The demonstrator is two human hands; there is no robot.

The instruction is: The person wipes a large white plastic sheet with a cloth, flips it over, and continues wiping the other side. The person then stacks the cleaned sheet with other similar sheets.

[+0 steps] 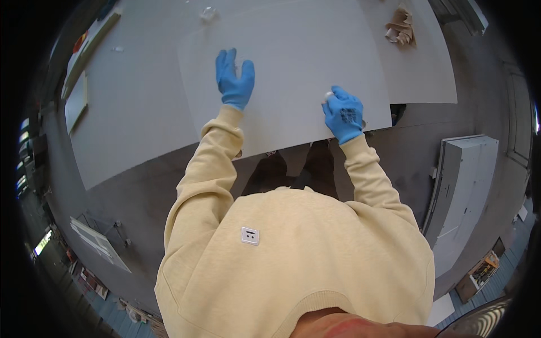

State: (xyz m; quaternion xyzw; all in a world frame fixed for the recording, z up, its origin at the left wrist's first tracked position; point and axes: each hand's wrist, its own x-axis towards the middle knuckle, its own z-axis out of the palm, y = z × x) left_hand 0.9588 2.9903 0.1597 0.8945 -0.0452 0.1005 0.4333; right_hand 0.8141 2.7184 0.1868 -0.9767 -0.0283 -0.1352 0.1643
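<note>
My left hand [235, 81], in a blue glove, is over a large white board [293, 62] with its fingers stretched and its thumb apart. Between thumb and fingers a faint clear patch shows, too indistinct to name. My right hand [345, 115], also gloved in blue with dark print on its back, is closed near the board's front edge. A small white rounded thing [328, 96] sticks out at its thumb side; the fingers hide the rest of it.
Crumpled brown paper [401, 28] lies at the far right of the work surface, and a clear crumpled piece [208, 13] at the far middle. Pale panels [76, 102] stand along the left edge. A white cabinet-like box [462, 191] is on the floor at right.
</note>
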